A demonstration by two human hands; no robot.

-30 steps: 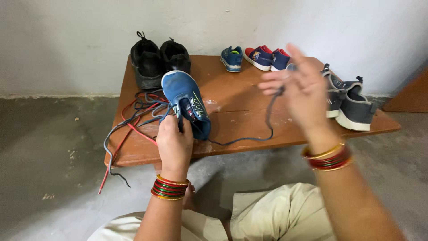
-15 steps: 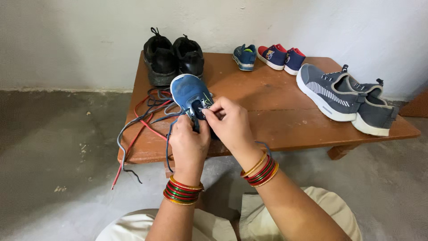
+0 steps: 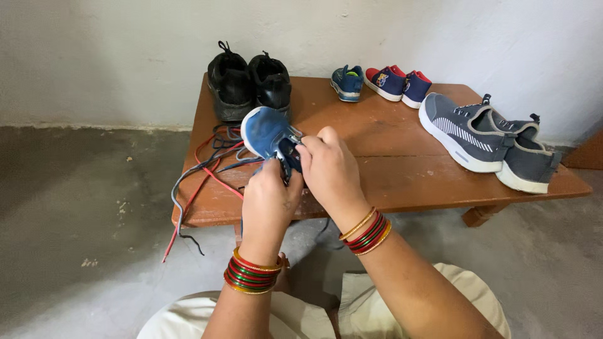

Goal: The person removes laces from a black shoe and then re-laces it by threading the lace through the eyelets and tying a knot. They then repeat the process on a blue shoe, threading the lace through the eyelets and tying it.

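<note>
A second ago the right hand was up in the air, pulling a long dark lace away from the blue shoe. Now that hand has come back down to the shoe. Both hands are close together at the lace holes. The long loop of lace that hung over the table edge is gone; only a short bit hangs below the hands. So the lace looks pulled through, and the fingers seem to be starting on the next hole.

The left hand has a closed grip on the shoe, holding it up at the near edge of the table with the toe pointing away. The right hand's grip is narrow, a pinch at the lace or the shoe's top; I cannot tell just which.

Loose laces, red and grey, lie in a pile to the left and hang off the table. Black shoes, small shoes and grey shoes sit farther back.
</note>
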